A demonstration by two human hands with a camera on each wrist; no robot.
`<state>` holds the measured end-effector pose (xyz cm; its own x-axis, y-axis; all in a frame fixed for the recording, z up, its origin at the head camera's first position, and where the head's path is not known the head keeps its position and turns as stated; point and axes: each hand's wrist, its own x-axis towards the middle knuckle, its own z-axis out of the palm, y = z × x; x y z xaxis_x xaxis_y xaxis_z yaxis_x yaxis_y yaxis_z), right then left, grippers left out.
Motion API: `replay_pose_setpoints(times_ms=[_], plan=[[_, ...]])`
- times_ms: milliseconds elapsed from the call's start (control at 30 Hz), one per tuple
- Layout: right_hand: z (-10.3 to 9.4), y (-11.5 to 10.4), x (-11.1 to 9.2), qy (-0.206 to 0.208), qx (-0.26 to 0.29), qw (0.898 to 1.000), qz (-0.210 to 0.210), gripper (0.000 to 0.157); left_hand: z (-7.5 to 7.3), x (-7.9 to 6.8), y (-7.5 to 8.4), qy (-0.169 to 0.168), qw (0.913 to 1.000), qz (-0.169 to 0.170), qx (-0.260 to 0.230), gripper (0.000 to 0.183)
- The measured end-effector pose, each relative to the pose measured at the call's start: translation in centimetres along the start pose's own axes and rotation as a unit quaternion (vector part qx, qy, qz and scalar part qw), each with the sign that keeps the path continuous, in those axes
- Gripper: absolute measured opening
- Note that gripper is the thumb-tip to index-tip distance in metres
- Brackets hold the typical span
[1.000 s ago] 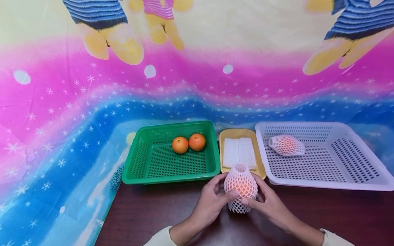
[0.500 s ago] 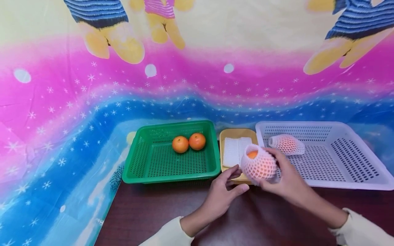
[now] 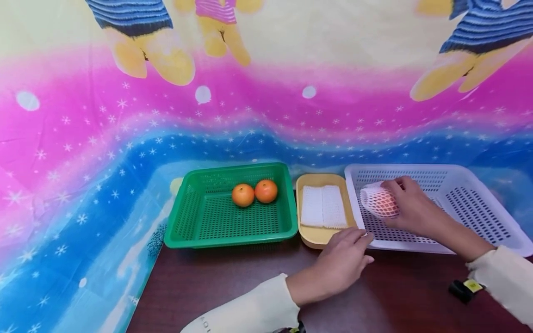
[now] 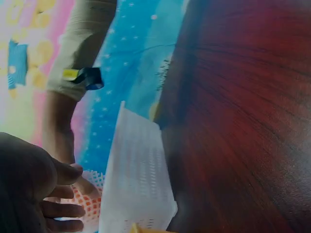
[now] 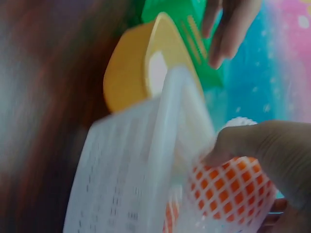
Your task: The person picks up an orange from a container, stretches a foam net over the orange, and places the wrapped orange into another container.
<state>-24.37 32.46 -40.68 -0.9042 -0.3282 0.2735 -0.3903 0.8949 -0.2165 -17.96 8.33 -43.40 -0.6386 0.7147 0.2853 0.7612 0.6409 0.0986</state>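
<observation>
My right hand [image 3: 416, 210] grips an orange in a white foam net sleeve [image 3: 379, 202] inside the left part of the white basket [image 3: 491, 203]. Thumb and fingers wrap round the netted orange [image 5: 231, 191] in the right wrist view. Part of a second netted orange [image 5: 171, 216] shows lower in the basket there; from the head it is hidden. My left hand [image 3: 343, 261] hovers with loose fingers by the basket's front left corner, holding nothing. Flat white net sleeves [image 3: 322, 206] lie in the yellow tray [image 3: 318, 237], between the baskets.
On the left, a green basket [image 3: 231, 243] holds two bare oranges [image 3: 254, 193]. Baskets and tray stand side by side on the dark wooden table [image 3: 233, 273]. A colourful printed cloth [image 3: 250, 106] hangs behind them.
Both hands held the netted orange at first; the left hand let go. The right hand carried it right into the white basket. My left hand followed rightward, past the yellow tray's front.
</observation>
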Motion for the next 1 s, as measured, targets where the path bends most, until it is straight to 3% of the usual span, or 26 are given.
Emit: replay_pose_setpoints(times_ms=[133, 333, 633, 900, 1000], plan=[[0.3, 2.2, 0.0, -0.065, -0.019, 0.997, 0.020, 0.086, 1.2, 1.3, 0.5, 0.035, 0.9957, 0.051, 0.068, 0.039], [1.1, 4.0, 0.1, -0.145, -0.025, 0.989, 0.037, 0.087, 2.8, 2.6, 1.0, 0.014, 0.9850, 0.072, 0.156, 0.039], [0.5, 3.9, -0.4, -0.162, -0.021, 0.986, 0.024, 0.084, 3.8, 2.9, 1.3, -0.023, 0.9764, 0.074, 0.201, 0.037], [1.1, 3.6, -0.4, -0.195, -0.013, 0.980, 0.034, 0.079, 4.2, 3.1, 1.4, 0.010, 0.9739, 0.074, 0.214, 0.032], [1.8, 3.8, -0.2, -0.208, -0.014, 0.977, 0.049, 0.078, 4.2, 3.1, 1.4, 0.004, 0.9754, 0.069, 0.209, 0.031]])
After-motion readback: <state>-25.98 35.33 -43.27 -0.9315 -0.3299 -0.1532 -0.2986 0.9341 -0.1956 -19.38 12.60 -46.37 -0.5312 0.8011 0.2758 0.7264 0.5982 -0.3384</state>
